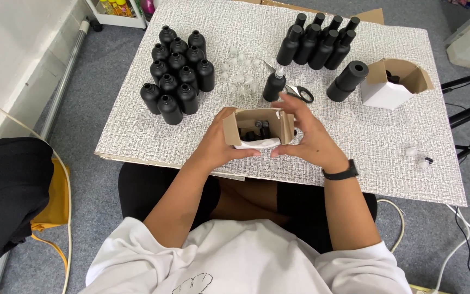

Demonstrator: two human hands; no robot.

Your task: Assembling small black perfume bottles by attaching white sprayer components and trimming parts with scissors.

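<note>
Both hands on a small open box (258,129), held just above the near-middle of the desk (387,152). Left hand (220,142) wraps the box's left side, thumb curled under the white bottom edge. Right hand (307,136) cups the right side, fingers pressed against the flap, thumb underneath. Box is brown inside, white outside, flaps open, tilted toward the camera; dark bottle tops show inside, count unclear.

Around it:
- Cluster of black bottles (176,68), upright, uncapped, far left of the desk.
- Second group of black bottles (317,41), leaning, far right-centre.
- Clear caps (241,71) scattered between the two groups.
- One black bottle with a clear spray top (274,84) standing just behind the box, scissors (299,92) beside it.
- Black cylinder (347,80) lying on its side next to a second open box (391,83) at the right.
- A few clear small parts (417,155) near the right edge.

Black wristband (341,173) on the right wrist. Off the desk: black bag on yellow (12,190) at left, white cables (463,228) on the floor at right.
</note>
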